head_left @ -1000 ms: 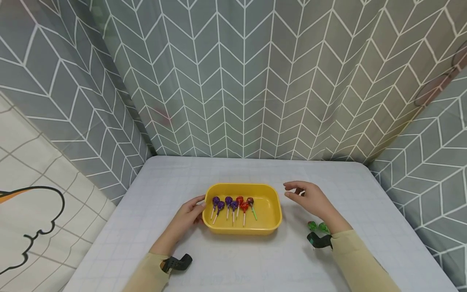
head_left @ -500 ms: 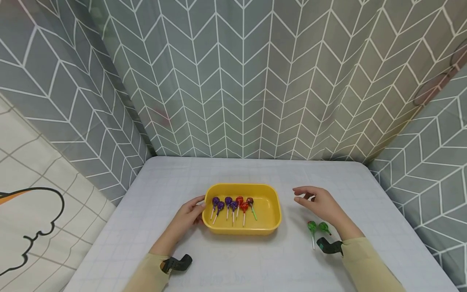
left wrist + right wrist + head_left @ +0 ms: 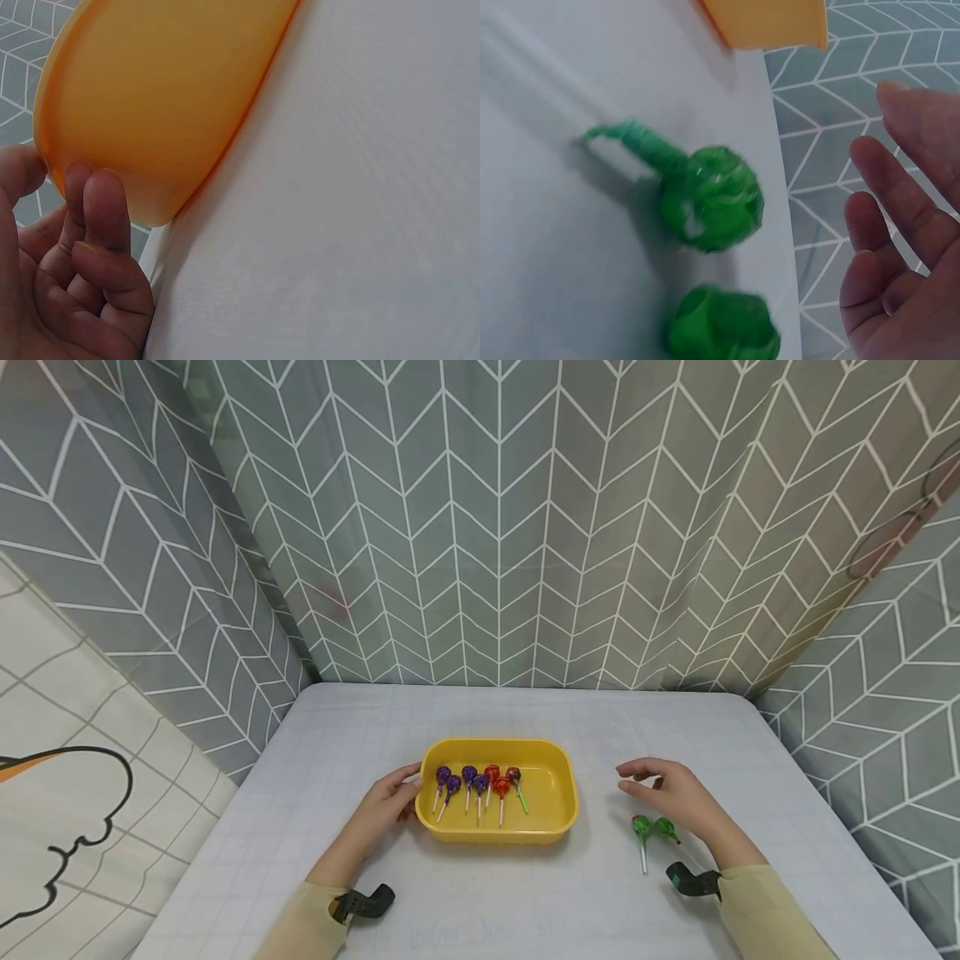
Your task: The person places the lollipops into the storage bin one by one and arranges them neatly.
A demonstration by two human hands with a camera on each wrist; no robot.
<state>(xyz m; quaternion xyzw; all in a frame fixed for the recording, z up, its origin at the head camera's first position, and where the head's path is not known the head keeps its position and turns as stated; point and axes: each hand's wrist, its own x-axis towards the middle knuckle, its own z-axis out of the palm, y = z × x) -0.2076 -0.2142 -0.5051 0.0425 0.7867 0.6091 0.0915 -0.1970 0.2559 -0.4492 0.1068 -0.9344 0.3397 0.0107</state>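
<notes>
A yellow plastic tray (image 3: 543, 793) stands mid-table with lollipops lying in it: several purple ones (image 3: 468, 773), two red ones (image 3: 501, 787) and a dark red one (image 3: 513, 774) on a green stick. My left hand (image 3: 384, 802) holds the tray by its left end, thumb and curled fingers against the rim and outer wall (image 3: 165, 135). Right of the tray, my right hand (image 3: 678, 792) hovers with loosely bent fingers and nothing in them. Just under it two green lollipops (image 3: 712, 199) lie on the table; the wrist hides part of one stick.
A white cloth with faint lines covers the table (image 3: 480, 902). Grey curtains (image 3: 480, 527) with a white chevron pattern close off the back and both sides. Each wrist wears a black camera mount (image 3: 363, 902).
My right hand has drawn away from the tray, rightward and toward me, uncovering the green lollipops and a white stick. My left hand and the tray have stayed put.
</notes>
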